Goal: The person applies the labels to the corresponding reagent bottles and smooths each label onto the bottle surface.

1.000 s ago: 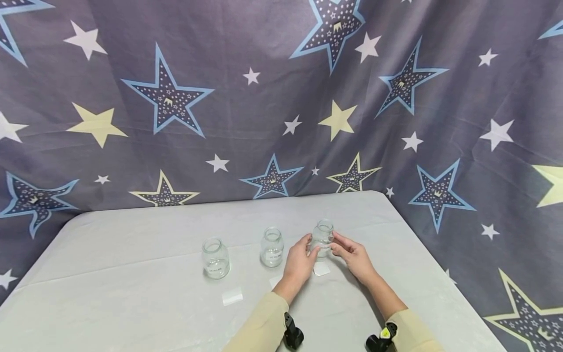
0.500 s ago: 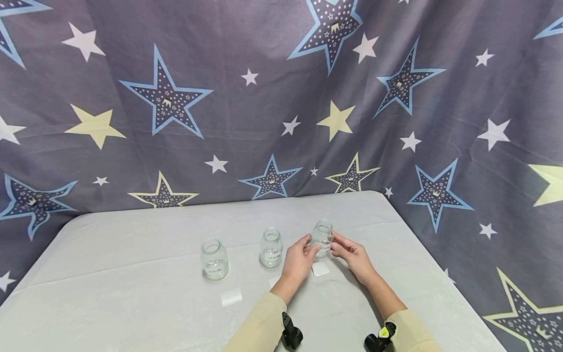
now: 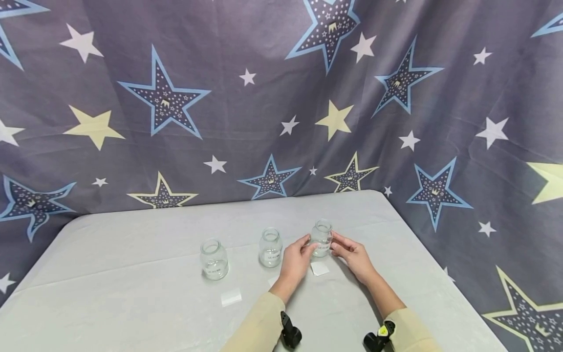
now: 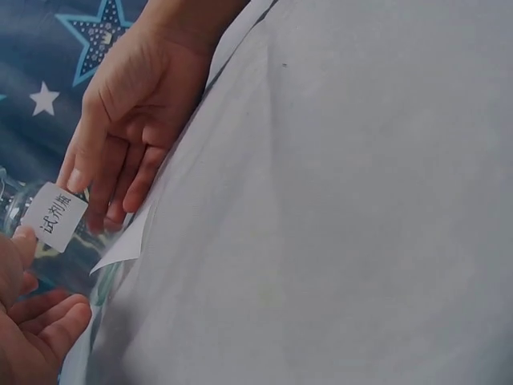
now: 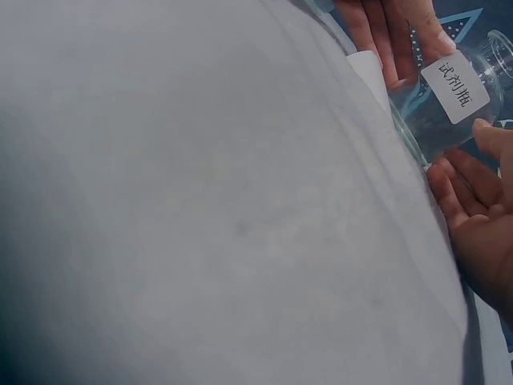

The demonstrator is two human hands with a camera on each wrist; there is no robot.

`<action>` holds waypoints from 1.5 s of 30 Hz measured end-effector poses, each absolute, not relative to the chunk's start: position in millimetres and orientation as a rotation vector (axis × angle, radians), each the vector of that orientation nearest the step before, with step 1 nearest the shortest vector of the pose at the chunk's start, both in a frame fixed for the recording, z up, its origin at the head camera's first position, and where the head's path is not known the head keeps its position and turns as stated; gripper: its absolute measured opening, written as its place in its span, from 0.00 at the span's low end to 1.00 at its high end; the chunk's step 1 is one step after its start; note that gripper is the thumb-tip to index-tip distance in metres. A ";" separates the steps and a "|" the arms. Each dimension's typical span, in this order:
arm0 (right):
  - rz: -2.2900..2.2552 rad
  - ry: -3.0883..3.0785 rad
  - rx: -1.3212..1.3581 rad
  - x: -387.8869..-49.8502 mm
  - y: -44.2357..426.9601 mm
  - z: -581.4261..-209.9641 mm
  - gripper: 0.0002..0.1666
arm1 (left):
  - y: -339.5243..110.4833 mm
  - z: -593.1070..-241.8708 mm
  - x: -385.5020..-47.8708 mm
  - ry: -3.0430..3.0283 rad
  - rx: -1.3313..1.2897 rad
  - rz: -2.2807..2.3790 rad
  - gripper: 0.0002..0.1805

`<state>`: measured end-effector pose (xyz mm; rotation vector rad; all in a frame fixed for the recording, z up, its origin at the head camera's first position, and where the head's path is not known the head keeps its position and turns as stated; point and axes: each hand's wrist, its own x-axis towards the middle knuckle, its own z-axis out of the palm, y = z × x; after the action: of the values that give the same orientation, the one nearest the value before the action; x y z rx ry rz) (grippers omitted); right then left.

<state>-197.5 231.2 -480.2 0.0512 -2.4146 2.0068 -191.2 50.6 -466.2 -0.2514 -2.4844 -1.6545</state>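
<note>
Both hands hold a clear glass jar (image 3: 322,235) upright at the right of the table. A white label (image 4: 54,216) with dark handwritten characters sits on its front. My left hand (image 3: 295,260) grips the jar's left side, its thumb at the label's edge. From the right, my right hand (image 3: 354,258) holds the jar, with its thumb at the label's other edge in the right wrist view. Fingers of both hands lie along the jar's sides, partly hidden behind it. A white square of paper (image 3: 319,268) lies just in front of the jar.
Two more glass jars stand to the left, a middle jar (image 3: 270,248) and a left jar (image 3: 214,260), each with a label low on its front. A pale rectangular slip (image 3: 231,297) lies before them. Another slip is partly hidden by the left wrist. A star-patterned curtain (image 3: 246,107) backs the table.
The thumbs have shifted slightly, the left one outward, and more of the label shows between them. The jar stays in almost the same place; the head view has drifted a little.
</note>
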 end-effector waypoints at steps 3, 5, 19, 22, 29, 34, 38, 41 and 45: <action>1.963 -2.436 0.077 -198.8 230.9 -481.9 0.31 | 51.1 -467.6 -191.5 -2.501 -0.237 -1.670 0.22; 1.914 -2.456 0.087 -199.1 229.8 -482.9 0.33 | 52.0 -469.0 -191.5 -2.525 -0.215 -1.685 0.22; 1.834 -2.529 -0.021 -197.9 227.6 -482.4 0.27 | 54.2 -469.2 -191.3 -2.535 -0.105 -1.627 0.17; 1.850 -2.515 -0.037 -198.5 227.8 -482.0 0.25 | 53.9 -468.5 -190.4 -2.542 -0.109 -1.609 0.16; 1.926 -2.385 -0.110 -199.6 225.3 -482.1 0.21 | 50.9 -465.2 -185.7 -2.584 -0.135 -1.598 0.16; 1.998 -2.296 -0.157 -201.4 225.3 -482.9 0.20 | 44.5 -460.6 -181.3 -2.550 -0.208 -1.632 0.13; 2.046 -2.266 -0.187 -200.5 226.1 -481.5 0.19 | 38.2 -453.9 -176.1 -2.578 -0.248 -1.632 0.12; 2.051 -2.277 -0.184 -199.2 225.6 -478.9 0.19 | 31.4 -448.6 -172.2 -2.609 -0.266 -1.611 0.11; 2.039 -2.290 -0.180 -197.7 225.7 -474.3 0.18 | 20.0 -441.8 -166.0 -2.654 -0.296 -1.562 0.09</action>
<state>-197.7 225.7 -474.3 -0.1796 -2.2900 2.0391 -166.0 20.0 -441.8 -0.2958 -2.6540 -1.5617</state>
